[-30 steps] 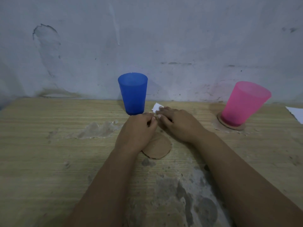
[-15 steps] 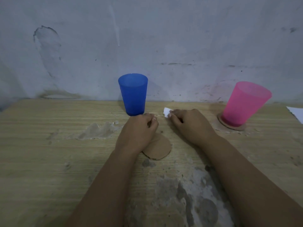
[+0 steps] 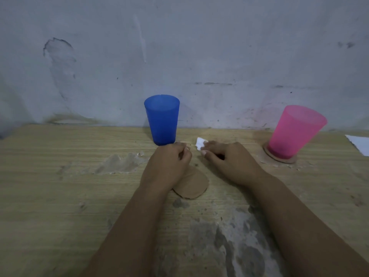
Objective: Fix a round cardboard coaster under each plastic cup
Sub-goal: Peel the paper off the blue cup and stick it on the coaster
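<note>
A blue plastic cup [image 3: 162, 119] stands upright on the wooden table [image 3: 60, 196], near the wall. Just in front of it my left hand [image 3: 168, 166] rests on a round cardboard coaster [image 3: 192, 184], pressing its far half down; the near half shows below the hand. My right hand [image 3: 229, 162] lies to the right and pinches a small white paper scrap [image 3: 200, 142] in its fingertips. A pink plastic cup [image 3: 293, 130] stands at the far right on a second cardboard coaster [image 3: 279, 157].
A stained grey wall [image 3: 179, 56] closes the back of the table. A white sheet of paper [image 3: 359, 145] lies at the right edge. Worn, peeled patches mark the tabletop at left centre and in the foreground.
My right hand has drawn away to the right from my left hand, carrying the white scrap with it. The left hand stays on the coaster.
</note>
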`<control>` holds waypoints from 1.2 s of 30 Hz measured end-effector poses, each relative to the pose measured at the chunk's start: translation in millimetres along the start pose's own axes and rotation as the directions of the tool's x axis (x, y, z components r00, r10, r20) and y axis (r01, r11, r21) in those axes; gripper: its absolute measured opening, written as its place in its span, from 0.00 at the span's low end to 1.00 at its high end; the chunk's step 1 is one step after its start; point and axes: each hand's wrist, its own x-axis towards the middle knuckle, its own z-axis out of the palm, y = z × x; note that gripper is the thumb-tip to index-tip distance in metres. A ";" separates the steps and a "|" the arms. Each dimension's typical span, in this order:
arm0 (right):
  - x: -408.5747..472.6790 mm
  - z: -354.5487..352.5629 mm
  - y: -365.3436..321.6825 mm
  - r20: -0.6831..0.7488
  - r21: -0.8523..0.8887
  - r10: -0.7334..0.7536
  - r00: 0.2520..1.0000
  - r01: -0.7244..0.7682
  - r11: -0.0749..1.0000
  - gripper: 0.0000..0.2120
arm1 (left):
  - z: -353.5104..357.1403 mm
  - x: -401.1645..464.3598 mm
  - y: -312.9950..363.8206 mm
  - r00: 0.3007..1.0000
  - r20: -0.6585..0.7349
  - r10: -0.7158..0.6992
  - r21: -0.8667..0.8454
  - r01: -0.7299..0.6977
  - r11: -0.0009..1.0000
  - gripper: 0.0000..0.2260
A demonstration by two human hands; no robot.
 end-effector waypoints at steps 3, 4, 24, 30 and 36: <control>-3.3 -5.9 1.5 -0.055 0.035 -0.001 0.998 0.003 0.999 0.12 | -0.7 0.7 -0.9 1.000 -0.009 -0.005 -0.006 0.005 1.000 0.14; -1.5 -6.7 3.8 -0.083 -0.030 0.003 0.997 -0.005 1.000 0.12 | -0.4 0.6 -1.3 1.000 -0.011 -0.008 -0.010 0.007 1.000 0.14; 44.2 5.2 7.2 -0.105 -0.135 0.055 0.993 -0.070 0.988 0.15 | -0.6 0.9 -2.1 0.999 -0.038 -0.033 -0.061 0.031 0.998 0.13; 50.6 8.5 -15.3 -0.101 -0.082 0.031 0.994 -0.039 0.996 0.16 | -0.5 1.3 -2.9 0.997 -0.048 -0.054 -0.077 0.050 0.996 0.14; 36.7 14.3 -29.5 0.013 -0.028 -0.123 0.992 0.124 0.992 0.16 | -1.6 1.2 -3.6 0.995 -0.079 -0.066 -0.079 0.059 0.995 0.17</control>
